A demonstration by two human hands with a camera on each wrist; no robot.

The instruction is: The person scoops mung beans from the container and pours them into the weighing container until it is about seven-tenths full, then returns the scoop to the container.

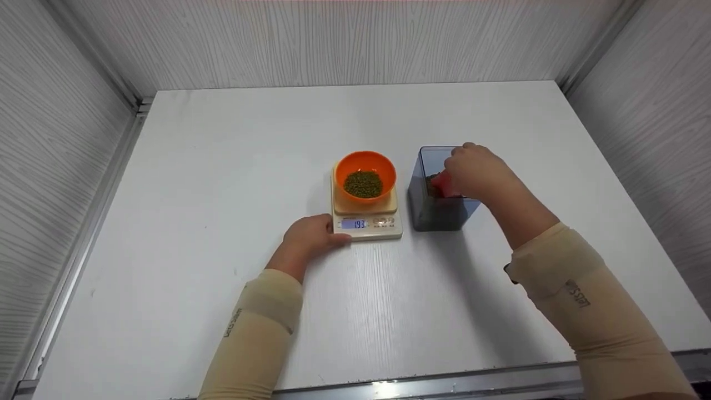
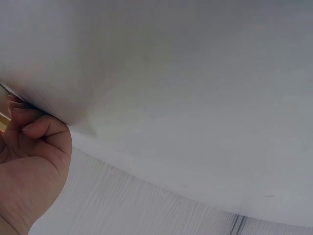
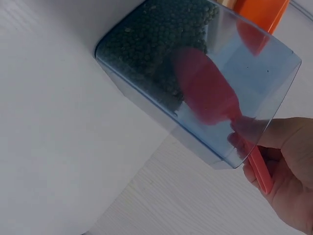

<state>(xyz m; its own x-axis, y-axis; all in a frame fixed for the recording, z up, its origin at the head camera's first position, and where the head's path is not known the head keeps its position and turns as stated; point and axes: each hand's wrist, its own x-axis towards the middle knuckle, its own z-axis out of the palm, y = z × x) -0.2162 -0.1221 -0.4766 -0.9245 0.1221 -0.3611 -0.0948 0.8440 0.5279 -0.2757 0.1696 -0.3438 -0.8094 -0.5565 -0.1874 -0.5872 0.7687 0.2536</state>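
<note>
My left hand (image 1: 312, 236) grips the left front corner of a cream digital kitchen scale (image 1: 383, 228), thumb along its front edge. The lit display appears to read 193. An orange bowl (image 1: 361, 159) rests on the scale, with small green beans (image 1: 363, 184) in its bottom. To the right stands a tall clear bluish container (image 1: 436, 216) partly filled with more beans (image 3: 151, 44). My right hand (image 1: 479, 171) holds a red scoop (image 3: 208, 90) by its handle, reaching over the rim. The scoop's blade is inside the container, its tip at the beans.
The white tabletop (image 1: 233, 155) surrounds the scale and container. Grey wood-grain panels (image 1: 344, 44) wall the back and both sides. A metal rail (image 1: 383, 388) runs along the front edge.
</note>
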